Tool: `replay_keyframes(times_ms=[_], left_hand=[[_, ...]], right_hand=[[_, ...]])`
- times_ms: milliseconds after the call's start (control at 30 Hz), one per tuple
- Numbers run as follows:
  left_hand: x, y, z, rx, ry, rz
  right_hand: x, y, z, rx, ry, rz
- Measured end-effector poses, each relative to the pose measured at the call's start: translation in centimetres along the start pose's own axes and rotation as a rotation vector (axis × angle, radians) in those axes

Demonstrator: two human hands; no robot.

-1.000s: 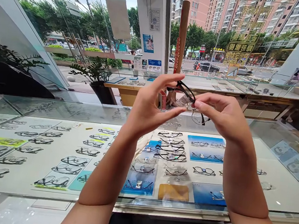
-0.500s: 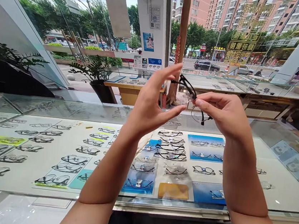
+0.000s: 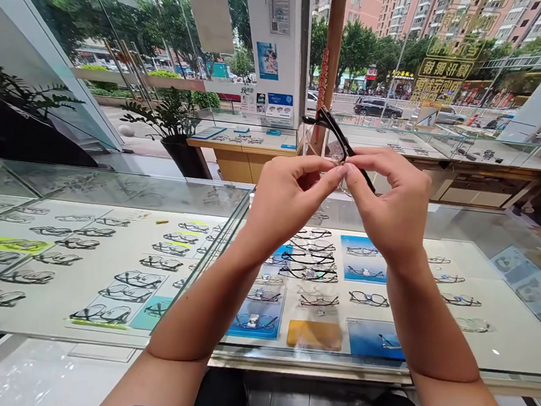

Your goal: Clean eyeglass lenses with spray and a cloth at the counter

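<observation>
A pair of black-framed eyeglasses (image 3: 333, 131) is held up above the glass display counter, tilted, with one dark temple pointing up and left. My left hand (image 3: 296, 185) pinches its lower part between thumb and fingertips. On the other side, my right hand (image 3: 389, 189) grips it too, thumb and fingers closed near the middle of the frame. The fingertips of both hands meet there and hide part of the glasses, so the exact spots gripped cannot be made out.
Under the glass top of the counter (image 3: 103, 339) lie rows of eyeglasses (image 3: 310, 258), several on blue cards. A yellow-brown case (image 3: 315, 335) sits near the front edge. Beyond stand a potted plant (image 3: 174, 143), a wooden display table (image 3: 240, 164) and a wooden post (image 3: 334, 34).
My left hand, spread and apart from the glasses before, has closed on them beside my right fingers. The glasses have turned, and the view has tilted slightly.
</observation>
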State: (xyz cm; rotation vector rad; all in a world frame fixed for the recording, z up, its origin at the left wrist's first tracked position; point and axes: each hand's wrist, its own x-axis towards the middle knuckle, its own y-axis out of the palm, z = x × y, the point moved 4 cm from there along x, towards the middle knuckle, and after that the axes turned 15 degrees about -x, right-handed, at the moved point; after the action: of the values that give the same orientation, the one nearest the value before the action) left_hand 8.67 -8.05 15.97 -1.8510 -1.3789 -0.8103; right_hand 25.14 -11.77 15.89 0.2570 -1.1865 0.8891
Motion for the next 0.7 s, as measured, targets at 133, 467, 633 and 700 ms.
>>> replay_keyframes(times_ms=[133,467,633,700], left_hand=[[0.3,-0.4,0.9,-0.013,-0.035,-0.042],[1.9,-2.6,3.3,0.190,-0.045,-0.040],[2.3,-2.3,6.7,0.453,-0.107,0.090],[2.1,-1.6,8.9,0.564,-0.177,0.210]], right_hand=[[-0.1,0.3,0.0,-0.056,-0.044,0.009],[0.2,-0.4,-0.2,-0.061,-0.018,-0.069],[0.4,-1.9,-0.4,-0.038,-0.034,-0.212],[0.5,-2.0,-0.4,-0.018,-0.030,-0.163]])
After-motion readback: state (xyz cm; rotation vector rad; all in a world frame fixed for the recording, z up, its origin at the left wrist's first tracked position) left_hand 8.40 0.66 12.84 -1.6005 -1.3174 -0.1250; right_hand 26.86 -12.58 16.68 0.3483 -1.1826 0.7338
